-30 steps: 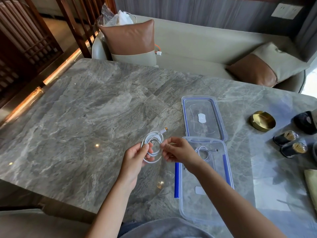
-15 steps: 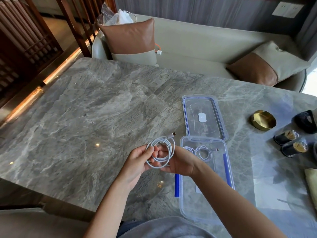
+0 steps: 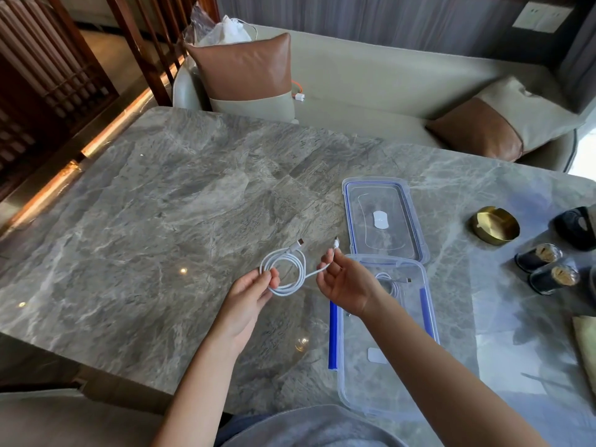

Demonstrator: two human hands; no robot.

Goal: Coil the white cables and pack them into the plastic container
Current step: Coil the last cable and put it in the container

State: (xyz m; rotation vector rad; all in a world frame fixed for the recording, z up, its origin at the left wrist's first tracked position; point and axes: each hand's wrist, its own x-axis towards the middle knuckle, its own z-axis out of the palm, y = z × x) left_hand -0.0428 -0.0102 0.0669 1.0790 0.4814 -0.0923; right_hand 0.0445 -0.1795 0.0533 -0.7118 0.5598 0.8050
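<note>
The white cable (image 3: 285,269) hangs in a loose round coil just above the grey marble table (image 3: 145,240), left of the plastic container (image 3: 390,337); your left hand (image 3: 250,298) pinches the coil's left edge between thumb and fingers, so the loops stay gathered; one plug end (image 3: 300,242) projects up and to the right from the top of the coil. Your right hand (image 3: 346,282) grips the cable's other end, with its small connector (image 3: 336,243) standing above the closed fingertips (image 3: 329,256); a short run of cable spans the gap between your two hands. The container lies open on the table beneath your right forearm, its long sides edged by blue strips; a second white cable (image 3: 392,282) lies coiled inside at the far end, partly hidden by your wrist. The clear lid (image 3: 382,217) rests flat just beyond the container, touching or nearly touching its far rim. Further right stand a brass dish (image 3: 493,224) and two small dark jars (image 3: 545,267); a sofa with brown cushions (image 3: 245,69) lies behind the table.
</note>
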